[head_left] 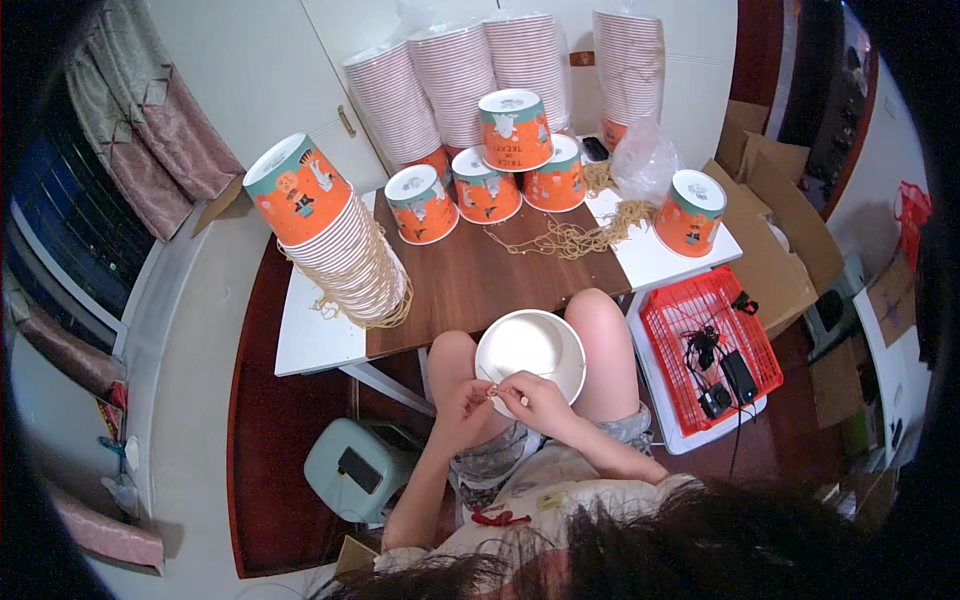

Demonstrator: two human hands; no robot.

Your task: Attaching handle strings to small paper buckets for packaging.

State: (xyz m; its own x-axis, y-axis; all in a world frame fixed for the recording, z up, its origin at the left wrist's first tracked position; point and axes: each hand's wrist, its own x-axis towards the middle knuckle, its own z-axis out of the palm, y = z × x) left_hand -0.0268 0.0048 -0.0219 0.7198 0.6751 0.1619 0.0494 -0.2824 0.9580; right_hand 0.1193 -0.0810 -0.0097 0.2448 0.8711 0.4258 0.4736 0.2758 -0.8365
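A white-lined paper bucket (530, 345) rests mouth up in my lap between my knees. At its near left rim my left hand (466, 412) and my right hand (537, 402) meet, thumbs and fingers pinched together. A thin cord (545, 374) crosses the bucket's opening toward the right rim, and its near end seems to be in my fingertips. Exactly how the cord passes between the fingers is too small to make out. On the table's left end leans a tall stack of upturned orange buckets (305, 195), with tan cords hanging around it.
Several upturned orange buckets (424, 205) stand on the brown tabletop (440, 280), one on top of others. Loose tan cord (565, 238) lies beside them. Tall bucket stacks (450, 85) line the back. At right, a red basket (690, 400) holds black adapters; a phone lies on a stool (335, 490).
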